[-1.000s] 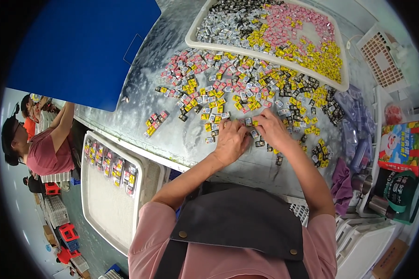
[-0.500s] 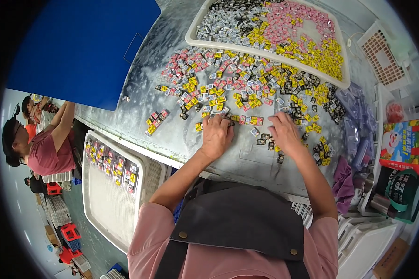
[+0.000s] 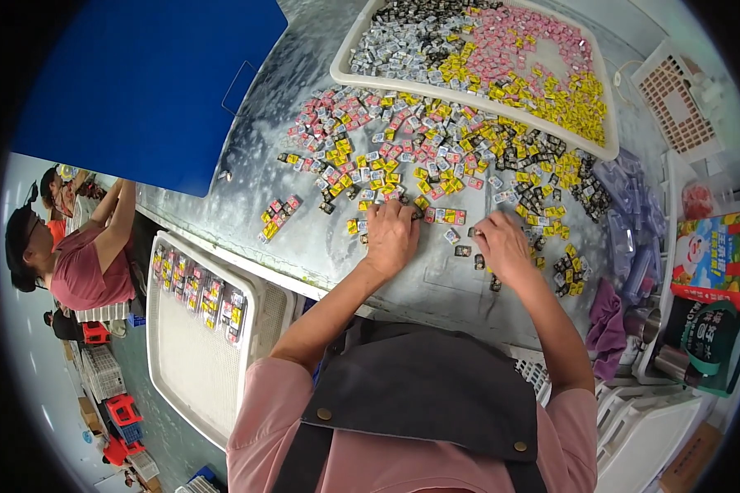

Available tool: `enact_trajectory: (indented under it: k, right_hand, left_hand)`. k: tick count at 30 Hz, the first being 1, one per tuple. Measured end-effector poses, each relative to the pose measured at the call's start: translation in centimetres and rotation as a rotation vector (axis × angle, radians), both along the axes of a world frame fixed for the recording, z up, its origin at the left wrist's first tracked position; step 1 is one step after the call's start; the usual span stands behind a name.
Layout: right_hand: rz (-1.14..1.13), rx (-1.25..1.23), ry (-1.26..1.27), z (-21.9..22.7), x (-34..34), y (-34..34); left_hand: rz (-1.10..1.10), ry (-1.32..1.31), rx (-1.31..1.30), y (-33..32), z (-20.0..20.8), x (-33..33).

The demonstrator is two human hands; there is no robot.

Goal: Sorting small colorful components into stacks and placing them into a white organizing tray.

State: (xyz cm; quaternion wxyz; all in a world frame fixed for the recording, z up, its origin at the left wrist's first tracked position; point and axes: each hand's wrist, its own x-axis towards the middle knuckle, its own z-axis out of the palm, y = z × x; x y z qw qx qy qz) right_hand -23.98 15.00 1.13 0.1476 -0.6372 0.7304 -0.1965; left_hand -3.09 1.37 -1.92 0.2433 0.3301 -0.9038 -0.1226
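Small wrapped pieces (image 3: 448, 177) in pink, yellow, black and white lie scattered over the grey tabletop (image 3: 329, 238). My left hand (image 3: 392, 238) rests palm down at their near edge, fingers curled over a few pieces; its fingertips are partly hidden. Just right of it lies a short row of pink and yellow pieces (image 3: 446, 216) set side by side. My right hand (image 3: 503, 246) is beyond the row's right end, thumb and fingers closed around a small dark piece (image 3: 476, 233). Close by lie a loose white piece (image 3: 451, 237) and several black ones.
A white tray (image 3: 469, 96) of pieces sorted by colour stands at the back. At left are a blue board (image 3: 140, 90) and a lower white tray (image 3: 160, 361) with filled clear packs. Clear plastic cases (image 3: 625, 214) and a purple cloth (image 3: 607, 329) lie right. A co-worker (image 3: 90, 263) works at far left.
My right hand has dropped slightly nearer, and its fingers have closed on a small dark piece. The left hand has shifted a little to the right.
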Motion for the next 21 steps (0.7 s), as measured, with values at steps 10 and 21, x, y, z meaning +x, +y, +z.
enact_trajectory:
  k: [10,21]
  right_hand:
    - [-0.143,-0.078,0.088,-0.5,0.4,-2.1]
    - [-0.098,-0.141,-0.168,-0.9,0.0,-2.3]
  left_hand:
    - [0.080,0.005,0.069,-0.4,0.2,-1.3]
    - [0.021,0.005,0.077,0.6,0.3,-0.4]
